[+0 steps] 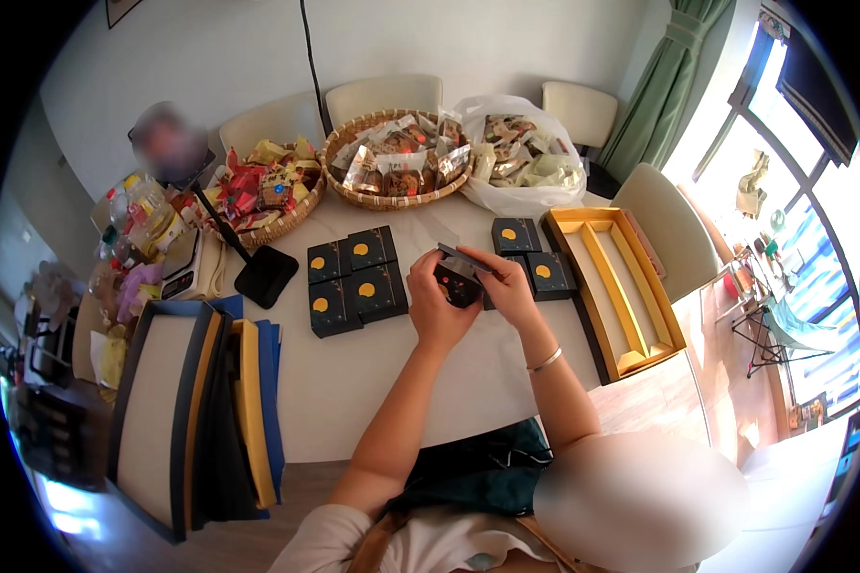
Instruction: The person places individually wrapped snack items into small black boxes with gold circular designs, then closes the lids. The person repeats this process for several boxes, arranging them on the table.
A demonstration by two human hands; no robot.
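Note:
My left hand [436,308] grips a small dark box [459,286] over the table, with its fingers curled around the near side. With its fingertips, my right hand [505,283] holds a flat grey edge, seemingly the box's lid or flap [464,256]. What is inside the box cannot be made out. To the left stand several matching black boxes [378,290] with yellow round marks, set close together in two rows. More of the same boxes [550,275] are at the right, one partly hidden behind my right hand.
Beside the right-hand boxes lies a long gold-lined box [616,294] with dividers. Wrapped pastries fill a wicker basket [399,203], a second basket [287,228] and a white plastic bag [523,200]. A black stand [266,276], kitchen scale [180,272] and stacked long box parts [208,430] occupy the left.

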